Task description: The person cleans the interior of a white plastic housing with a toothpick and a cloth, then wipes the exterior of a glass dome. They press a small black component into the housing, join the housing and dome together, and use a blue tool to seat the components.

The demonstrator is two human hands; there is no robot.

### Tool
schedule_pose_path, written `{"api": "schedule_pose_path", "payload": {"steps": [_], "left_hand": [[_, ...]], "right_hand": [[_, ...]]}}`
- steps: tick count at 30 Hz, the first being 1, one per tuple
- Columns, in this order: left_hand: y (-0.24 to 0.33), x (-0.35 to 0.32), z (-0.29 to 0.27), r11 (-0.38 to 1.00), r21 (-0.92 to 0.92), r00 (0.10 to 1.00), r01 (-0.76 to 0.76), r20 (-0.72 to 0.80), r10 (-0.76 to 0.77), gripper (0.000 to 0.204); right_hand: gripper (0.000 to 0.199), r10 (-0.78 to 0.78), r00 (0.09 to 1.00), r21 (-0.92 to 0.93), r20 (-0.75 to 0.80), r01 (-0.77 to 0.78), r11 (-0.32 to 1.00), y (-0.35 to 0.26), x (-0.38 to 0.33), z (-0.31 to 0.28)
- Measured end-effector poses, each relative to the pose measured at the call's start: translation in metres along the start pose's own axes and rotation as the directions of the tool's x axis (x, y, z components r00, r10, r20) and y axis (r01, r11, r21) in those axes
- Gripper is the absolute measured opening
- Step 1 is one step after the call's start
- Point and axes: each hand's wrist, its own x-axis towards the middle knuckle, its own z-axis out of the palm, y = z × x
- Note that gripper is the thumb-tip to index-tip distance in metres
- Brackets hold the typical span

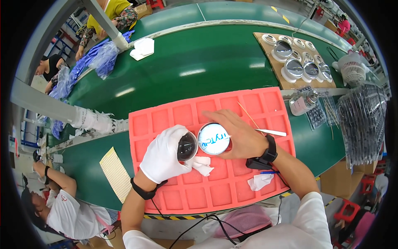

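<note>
My left hand (162, 154), in a white glove, is closed around a round part with a glossy dark face (187, 146). Close beside it, my bare right hand (242, 132) grips a round white-faced piece (212, 139) with blue lettering, fingers along its far and right sides. Both pieces are held over a pink foam tray (211, 196) divided into square pockets. Under the dark part, a white cloth (202, 166) lies crumpled. A thin wooden stick (247, 114) and a white slim tool (273, 133) rest on the tray beyond my right wrist.
A crumpled tissue (260, 181) and a blue pen (269, 172) lie near the tray's right side. Far right are a board (271, 68) of round parts, a bottle (299, 104) and stacked clear trays (361, 124). A dotted yellow sheet (116, 174) lies left; people work beyond.
</note>
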Motion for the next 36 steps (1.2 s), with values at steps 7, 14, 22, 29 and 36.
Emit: {"api": "schedule_pose_path", "payload": {"steps": [7,14,22,29,36], "left_hand": [[0.0,0.002,0.001,0.998,-0.046,0.999,-0.036,-0.015,0.036,0.073],[0.004,0.005,-0.001,0.999,-0.049,1.0,-0.019,0.006,0.02,0.071],[0.001,0.002,-0.002,0.999,0.007,0.999,-0.034,-0.04,0.035,0.068],[0.022,0.014,-0.001,0.997,0.074,1.0,0.015,0.023,-0.016,0.062],[0.033,0.015,-0.004,0.975,0.057,0.975,0.217,0.046,-0.219,0.057]], "right_hand": [[0.104,0.019,1.0,0.0,0.006,-0.019,1.0,-0.001,0.001,-0.001],[0.104,0.034,0.999,-0.008,-0.005,-0.034,0.999,0.001,-0.001,0.0],[0.057,0.082,0.992,-0.179,0.1,-0.063,0.982,-0.045,-0.039,-0.045],[0.029,-0.233,0.972,-0.37,0.041,0.231,0.9,-0.063,-0.063,0.051],[0.016,-0.119,0.979,-0.247,0.163,0.157,0.956,-0.088,-0.106,0.013]]}}
